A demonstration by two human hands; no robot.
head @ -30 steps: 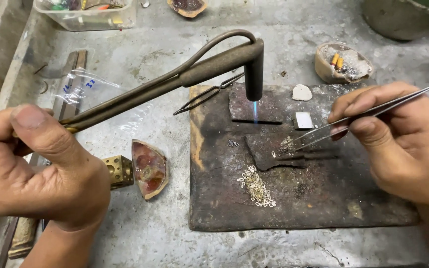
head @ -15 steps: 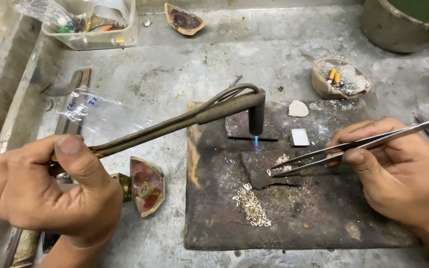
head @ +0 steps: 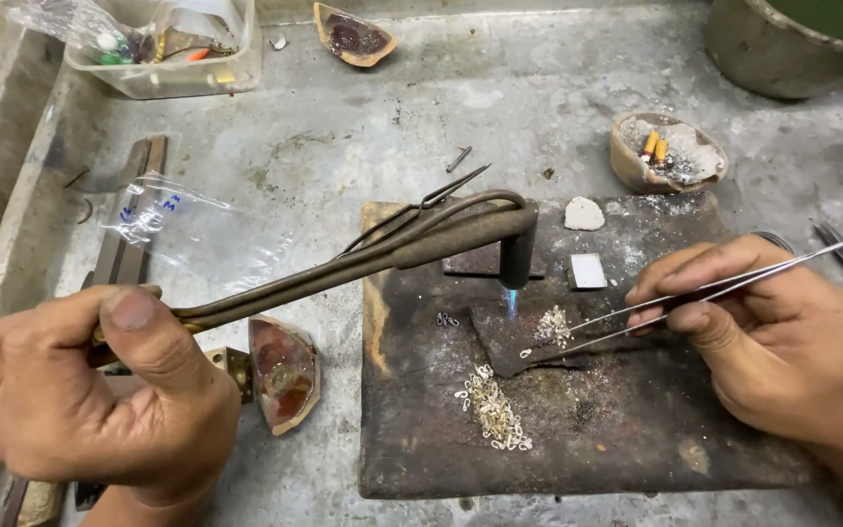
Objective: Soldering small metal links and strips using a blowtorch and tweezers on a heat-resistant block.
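Observation:
My left hand (head: 90,390) grips the handle of a long dark metal torch (head: 382,254). Its downturned nozzle (head: 516,262) gives a small blue flame onto a dark slab piece on the charred block (head: 636,429). My right hand (head: 773,342) holds long steel tweezers (head: 695,298), their tips beside a little heap of tiny silver links (head: 550,327) by the flame. A second heap of silver links (head: 495,410) lies lower on the block. A small white square (head: 588,270) and a white lump (head: 583,213) rest near the block's top.
A broken reddish shell dish (head: 283,373) lies left of the block, another (head: 353,37) at the top. A round bowl with ash and orange bits (head: 667,151) stands upper right. A clear plastic tub (head: 163,44), a plastic bag (head: 182,229) and spare tweezers (head: 421,210) lie around.
The view has shifted so the block sits lower in frame. The torch nozzle stays over the slab piece, and the tweezer tips have moved down to the heap beside the flame.

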